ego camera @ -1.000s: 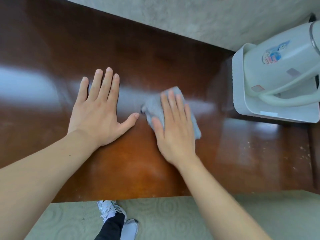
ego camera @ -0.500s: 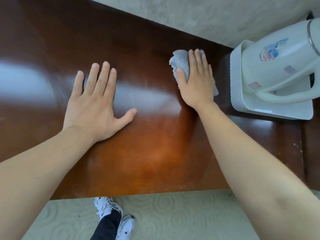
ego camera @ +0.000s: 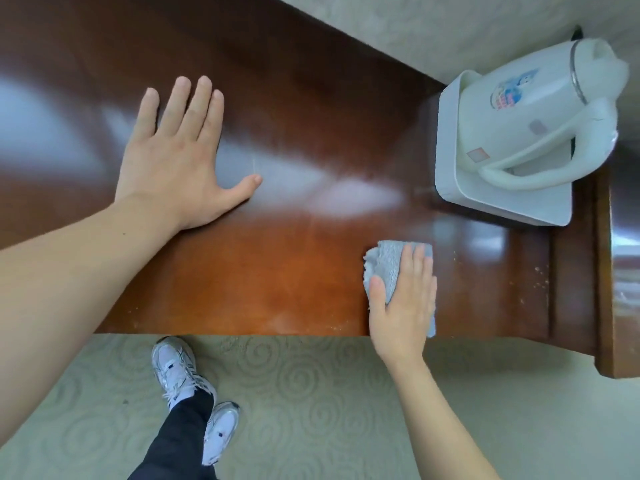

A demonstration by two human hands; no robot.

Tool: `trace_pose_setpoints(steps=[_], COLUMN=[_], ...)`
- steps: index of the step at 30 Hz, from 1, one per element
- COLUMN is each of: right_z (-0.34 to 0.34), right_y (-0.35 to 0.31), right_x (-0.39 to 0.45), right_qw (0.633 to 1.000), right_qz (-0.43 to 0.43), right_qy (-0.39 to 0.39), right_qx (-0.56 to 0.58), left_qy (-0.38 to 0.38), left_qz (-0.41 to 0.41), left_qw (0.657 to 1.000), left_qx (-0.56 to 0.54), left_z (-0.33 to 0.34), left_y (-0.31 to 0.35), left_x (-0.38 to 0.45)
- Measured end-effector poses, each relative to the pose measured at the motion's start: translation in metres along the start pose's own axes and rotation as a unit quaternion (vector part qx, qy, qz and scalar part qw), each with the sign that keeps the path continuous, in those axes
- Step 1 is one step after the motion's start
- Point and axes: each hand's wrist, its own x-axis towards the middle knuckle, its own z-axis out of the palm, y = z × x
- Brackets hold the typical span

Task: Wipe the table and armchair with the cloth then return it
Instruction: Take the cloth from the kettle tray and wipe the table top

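A glossy brown wooden table [ego camera: 284,265] fills the upper half of the view. My right hand [ego camera: 405,299] lies flat on a folded grey cloth [ego camera: 388,261] and presses it onto the table at the near edge, right of centre. The cloth's front and left edges show beyond my fingers and thumb. My left hand [ego camera: 176,157] rests palm down on the table at the left, fingers spread, holding nothing. No armchair is in view.
A white electric kettle [ego camera: 540,109] stands on a white tray [ego camera: 450,188] at the table's far right corner. Crumbs dot the table's right edge [ego camera: 540,282]. Patterned carpet [ego camera: 311,393] and my shoes [ego camera: 176,368] lie below the near edge.
My right hand has pulled the cloth from the far side beside the tray back to the near edge of the table. The left hand has stayed flat in place.
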Motion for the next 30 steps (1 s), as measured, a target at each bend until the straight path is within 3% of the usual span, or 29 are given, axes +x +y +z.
trace_pose_setpoints(steps=[4,8,15,23,25,28,30], right_z=[0.004,0.000,0.006,0.032,0.030,0.016,0.008], right_y=[-0.003,-0.007,-0.067,-0.127,-0.122,-0.090,-0.068], right_x=[-0.035,-0.006,0.085,-0.026,-0.023,0.012,0.046], right_qw=[1.000,0.999,0.997,0.998,0.994,0.971,0.967], right_qz=[-0.010,-0.031,0.065,-0.063,-0.105,-0.236,-0.252], right_qy=[-0.012,-0.019,0.027,0.007,-0.006,-0.033,-0.036], right_qx=[-0.006,-0.017,-0.038,-0.008,-0.014,-0.014,-0.015], left_qy=[0.005,0.012,0.029,0.029,0.025,0.016,0.010], left_qz=[0.003,0.004,0.013,0.003,0.002,0.002,-0.001], left_qw=[1.000,1.000,0.999,1.000,1.000,1.000,1.000], left_qx=[-0.005,0.003,0.005,-0.009,-0.010,-0.006,-0.007], left_z=[0.000,0.001,0.008,0.009,0.008,0.005,0.004], left_y=[0.000,0.000,-0.001,-0.001,-0.001,-0.001,-0.001], left_x=[0.001,0.001,0.003,0.002,0.002,0.001,-0.001])
